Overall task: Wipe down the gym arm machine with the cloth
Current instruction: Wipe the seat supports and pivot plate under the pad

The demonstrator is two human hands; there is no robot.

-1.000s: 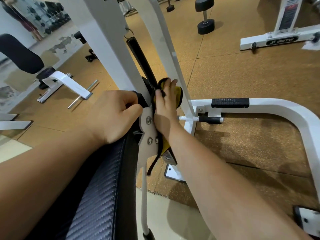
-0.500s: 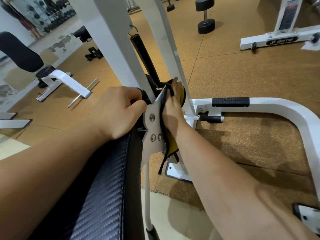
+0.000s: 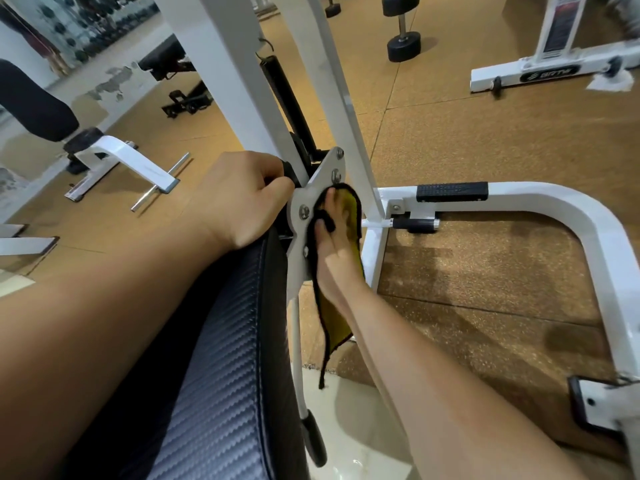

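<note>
The arm machine has a white upright frame [image 3: 235, 64], a black padded rest [image 3: 221, 375] and a silver bolted pivot plate [image 3: 311, 199]. My left hand [image 3: 239, 206] grips a black part of the machine just left of that plate, fingers curled round it. My right hand [image 3: 334, 251] holds a yellow cloth [image 3: 351, 209] with a black edge against the plate's right face; a fold of the cloth wraps over its fingers. The cloth's loose end hangs below my wrist. The thumb is hidden.
A thin white lever with a black grip [image 3: 313, 441] hangs under the plate. The machine's curved white base frame [image 3: 554, 199] lies on the cork floor to the right. A dumbbell [image 3: 403, 32] stands behind, another white bench [image 3: 104, 150] to the left.
My right hand has slid the cloth down the plate, leaving the plate's upper bolts uncovered. My left hand keeps its grip in the same place.
</note>
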